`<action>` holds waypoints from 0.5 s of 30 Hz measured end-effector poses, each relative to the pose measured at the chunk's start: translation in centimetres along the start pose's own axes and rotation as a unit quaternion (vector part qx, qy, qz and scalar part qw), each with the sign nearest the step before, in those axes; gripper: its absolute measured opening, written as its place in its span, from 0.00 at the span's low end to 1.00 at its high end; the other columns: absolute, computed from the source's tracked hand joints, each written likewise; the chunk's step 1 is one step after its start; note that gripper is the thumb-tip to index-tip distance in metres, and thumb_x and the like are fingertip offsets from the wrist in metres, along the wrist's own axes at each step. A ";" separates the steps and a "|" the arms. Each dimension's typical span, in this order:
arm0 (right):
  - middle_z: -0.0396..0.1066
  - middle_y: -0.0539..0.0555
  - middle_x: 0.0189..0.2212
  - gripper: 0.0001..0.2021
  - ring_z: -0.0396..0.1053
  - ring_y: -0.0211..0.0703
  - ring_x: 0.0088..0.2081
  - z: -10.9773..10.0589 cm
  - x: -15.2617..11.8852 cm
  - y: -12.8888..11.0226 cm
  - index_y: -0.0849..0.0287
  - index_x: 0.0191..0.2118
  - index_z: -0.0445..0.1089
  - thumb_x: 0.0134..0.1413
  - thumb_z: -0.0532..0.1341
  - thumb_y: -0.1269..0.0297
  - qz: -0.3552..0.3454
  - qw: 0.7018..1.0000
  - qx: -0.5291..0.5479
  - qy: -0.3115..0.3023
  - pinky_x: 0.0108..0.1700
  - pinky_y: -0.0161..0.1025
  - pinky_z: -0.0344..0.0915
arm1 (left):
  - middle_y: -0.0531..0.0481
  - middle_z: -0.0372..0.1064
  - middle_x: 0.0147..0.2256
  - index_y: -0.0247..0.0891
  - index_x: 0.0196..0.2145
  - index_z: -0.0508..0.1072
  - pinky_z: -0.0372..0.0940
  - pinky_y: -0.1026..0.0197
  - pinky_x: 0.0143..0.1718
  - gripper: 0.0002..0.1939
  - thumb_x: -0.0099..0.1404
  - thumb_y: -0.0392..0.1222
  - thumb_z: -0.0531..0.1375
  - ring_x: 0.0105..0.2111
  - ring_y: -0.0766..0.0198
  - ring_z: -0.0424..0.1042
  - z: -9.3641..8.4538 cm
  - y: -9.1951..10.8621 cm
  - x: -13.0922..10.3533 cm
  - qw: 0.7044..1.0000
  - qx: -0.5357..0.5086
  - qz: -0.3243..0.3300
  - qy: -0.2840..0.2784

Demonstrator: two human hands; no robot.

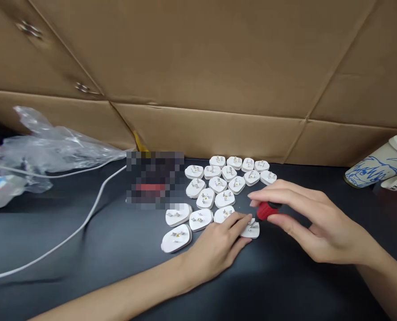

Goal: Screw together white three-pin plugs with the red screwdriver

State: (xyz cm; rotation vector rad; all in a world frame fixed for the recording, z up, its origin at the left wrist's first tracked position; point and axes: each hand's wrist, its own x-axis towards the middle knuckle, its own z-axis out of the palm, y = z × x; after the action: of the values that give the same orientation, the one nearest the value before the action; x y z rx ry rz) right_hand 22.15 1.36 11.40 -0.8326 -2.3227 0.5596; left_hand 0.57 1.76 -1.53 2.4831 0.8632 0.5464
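Note:
My left hand (218, 240) rests on the dark table, its fingers closed on the edge of a white plug (252, 230) whose metal pins face up. To its right, my right hand (313, 220) grips a small screwdriver (265, 211) with a red handle and black end between thumb and fingers. The screwdriver leans over the held plug; whether its tip touches cannot be made out. Several more white plugs (217, 184) lie pins up in loose rows beyond and left of my left hand. One plug (177, 238) sits nearest the front left of the group.
Brown padded panels (198, 67) rise behind the table. A coffee cup (374, 167) lies tilted at the right. At left are a crumpled plastic bag (58, 145), a white cable (93, 214) and a white box (1, 191). A pixelated patch covers something dark and red.

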 end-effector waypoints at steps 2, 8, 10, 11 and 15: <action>0.71 0.57 0.43 0.15 0.70 0.40 0.43 0.1 0.0 0.1 0.61 0.55 0.68 0.63 0.60 0.71 -0.005 0.999 -0.029 0.028 0.47 0.36 0.69 | 0.41 0.71 0.51 0.38 0.57 0.66 0.76 0.50 0.41 0.16 0.74 0.41 0.54 0.41 0.52 0.78 0.0 -0.1 0.1 1.000 -0.008 0.001 0.010; 0.73 0.54 0.40 0.18 0.72 0.39 0.40 -0.2 0.0 -0.1 0.55 0.57 0.68 0.63 0.59 0.73 0.033 0.996 -0.045 0.066 0.45 0.36 0.71 | 0.41 0.72 0.49 0.39 0.55 0.70 0.76 0.51 0.42 0.16 0.73 0.42 0.56 0.41 0.53 0.78 -0.2 -0.1 0.2 1.000 -0.006 0.002 0.012; 0.75 0.54 0.45 0.19 0.72 0.40 0.47 -0.4 0.1 -0.2 0.55 0.58 0.66 0.63 0.58 0.76 0.024 0.999 0.005 0.033 0.51 0.38 0.69 | 0.42 0.72 0.50 0.39 0.54 0.71 0.75 0.51 0.44 0.15 0.72 0.42 0.57 0.42 0.53 0.78 -0.4 0.1 0.3 1.000 -0.014 0.001 0.005; 0.75 0.55 0.46 0.18 0.72 0.41 0.49 -0.4 0.1 -0.2 0.56 0.56 0.67 0.63 0.58 0.76 0.015 0.999 0.008 0.031 0.53 0.39 0.68 | 0.42 0.72 0.50 0.39 0.55 0.71 0.75 0.50 0.45 0.15 0.72 0.42 0.58 0.43 0.52 0.77 -0.5 0.2 0.4 1.000 -0.017 -0.001 0.002; 0.70 0.57 0.39 0.10 0.71 0.41 0.40 -0.3 0.1 0.1 0.62 0.48 0.74 0.62 0.62 0.69 0.011 0.992 -0.087 0.091 0.43 0.38 0.70 | 0.41 0.71 0.51 0.38 0.56 0.70 0.74 0.50 0.48 0.17 0.72 0.41 0.58 0.45 0.53 0.77 -0.5 0.5 0.6 1.000 -0.018 -0.007 -0.005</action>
State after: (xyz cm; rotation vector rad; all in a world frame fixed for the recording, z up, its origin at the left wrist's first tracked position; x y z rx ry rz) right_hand 22.30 1.50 11.58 -0.9485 -2.2190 0.2797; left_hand 0.99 1.92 -0.69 2.4429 0.8590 0.5388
